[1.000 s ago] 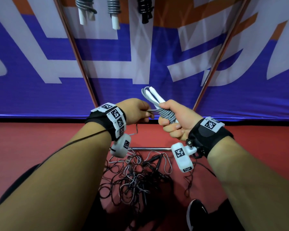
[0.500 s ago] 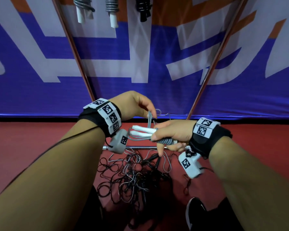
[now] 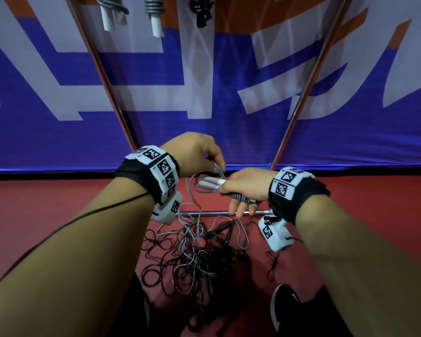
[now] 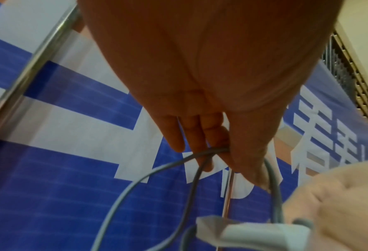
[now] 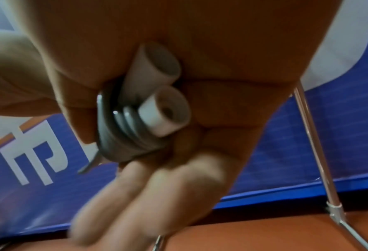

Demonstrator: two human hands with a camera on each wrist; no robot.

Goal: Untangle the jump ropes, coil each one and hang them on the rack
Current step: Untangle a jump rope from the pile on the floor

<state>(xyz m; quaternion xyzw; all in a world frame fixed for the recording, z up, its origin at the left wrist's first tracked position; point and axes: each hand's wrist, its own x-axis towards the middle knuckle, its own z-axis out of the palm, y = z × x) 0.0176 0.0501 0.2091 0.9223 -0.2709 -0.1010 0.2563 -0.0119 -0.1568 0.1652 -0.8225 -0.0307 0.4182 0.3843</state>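
Note:
My right hand [image 3: 243,188] grips a grey jump rope bundle [image 3: 210,186] with two white handles [image 5: 157,101], its cord wound round them [image 5: 122,135]; two lower fingers [image 5: 135,195] hang straight below. My left hand [image 3: 195,154] pinches a loose loop of the same grey cord [image 4: 213,151] between thumb and fingers, just left of the bundle. A tangled pile of black and grey ropes [image 3: 195,261] lies on the red floor below both hands. Coiled ropes [image 3: 153,10] hang at the top from the rack, whose metal legs [image 3: 102,76] slant down.
A blue, white and orange banner [image 3: 46,132] covers the wall behind the rack. The rack's low crossbar [image 3: 204,213] runs just above the floor under my hands. My black shoe [image 3: 284,305] stands at the lower right beside the pile.
The bundle has swung from upright to lying sideways and lower in my right hand. My left hand has moved over it and now pinches a cord loop.

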